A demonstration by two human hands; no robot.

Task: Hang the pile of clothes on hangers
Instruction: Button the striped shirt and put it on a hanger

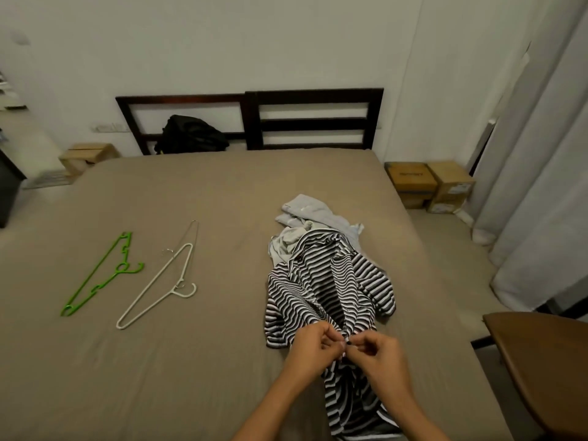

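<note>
Left hand [313, 342]: fingers curled, pinching a fold at the middle of the striped shirt [321, 281].
Right hand [374, 348]: pinching the same fold, so the two hands are drawn together with their fingertips almost meeting. A small dark speck between them may be a button, but it is too small to tell.
Striped shirt: bunched and twisted on the bed [191, 361]. Its near end trails toward the person and its far end lies over the pale clothes [313, 214].
Pile: the pale clothes lie crumpled behind and partly under the shirt. None is on a hanger yet.
Hangers: the green hanger [98, 275], white hanger [152, 291] and thin wire hanger [191, 232] lie flat, well apart to the left. The white and wire ones overlap.
Risk, grip: if this is a button, a slip of so fine a pinch would likely leave the placket gaping on the hanger.
Risk, cloth: the twisted body hides the neck opening, so a hanger could probably enter a sleeve or the hem instead.
Risk, pile: lifting the shirt may drag the pale clothes along with it.
Risk, hangers: the overlapped pair could snag and come up together.
</note>
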